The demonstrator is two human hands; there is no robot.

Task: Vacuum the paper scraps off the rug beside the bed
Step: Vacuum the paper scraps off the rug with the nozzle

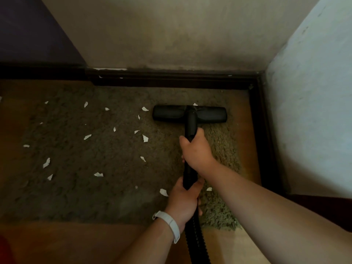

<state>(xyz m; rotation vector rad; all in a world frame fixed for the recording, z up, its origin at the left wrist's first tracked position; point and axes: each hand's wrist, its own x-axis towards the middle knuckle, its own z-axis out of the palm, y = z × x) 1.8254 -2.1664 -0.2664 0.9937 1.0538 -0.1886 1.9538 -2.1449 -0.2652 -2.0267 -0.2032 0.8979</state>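
A shaggy olive-brown rug (106, 153) covers the floor in front of me. Several white paper scraps (145, 138) lie scattered over its left and middle parts. A black vacuum floor head (171, 113) rests flat on the rug at its far right, with one scrap (195, 104) just behind it. The black wand (190, 128) runs from the head back toward me. My right hand (196, 151) grips the wand high up. My left hand (185, 199), with a white wristband, grips it lower down where the ribbed hose (197, 242) begins.
A dark skirting board (171, 79) runs along the beige back wall, and a white wall (312, 103) closes the right side. Bare wooden floor (249, 145) shows as a strip right of the rug and in front of it. A dark purple surface (28, 35) fills the upper left.
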